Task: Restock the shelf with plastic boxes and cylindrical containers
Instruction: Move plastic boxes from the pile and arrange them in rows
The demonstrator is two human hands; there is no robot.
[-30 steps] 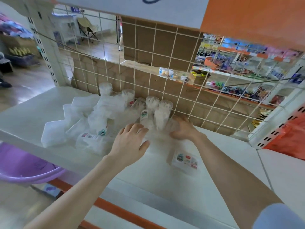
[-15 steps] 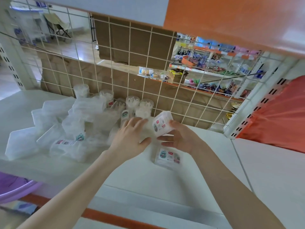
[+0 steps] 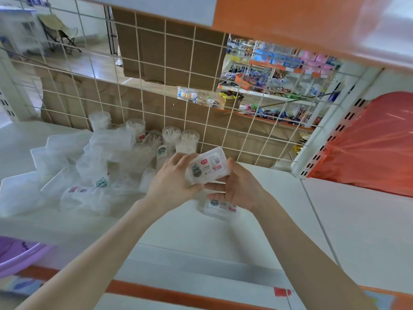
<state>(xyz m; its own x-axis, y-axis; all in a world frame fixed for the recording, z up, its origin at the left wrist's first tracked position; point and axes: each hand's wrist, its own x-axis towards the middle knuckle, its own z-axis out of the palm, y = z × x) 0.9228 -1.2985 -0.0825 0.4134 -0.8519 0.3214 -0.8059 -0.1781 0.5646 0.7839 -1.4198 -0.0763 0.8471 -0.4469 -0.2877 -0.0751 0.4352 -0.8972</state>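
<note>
— Status of the plastic box [image 3: 206,167]?
— Held above the shelf [image 3: 257,231], both grips closed on it: left hand [image 3: 173,181] at its left end, right hand [image 3: 238,186] underneath. Long axis runs left-right, label up.
— Destination?
— Likely the shelf space directly below, beside a lying box [image 3: 220,208].

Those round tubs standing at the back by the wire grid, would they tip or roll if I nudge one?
The round tubs look tall and narrow, so a nudge could probably topple one. Once down, a round side would likely roll on the smooth shelf. They seem clear, light plastic, so little weight steadies them.
</note>
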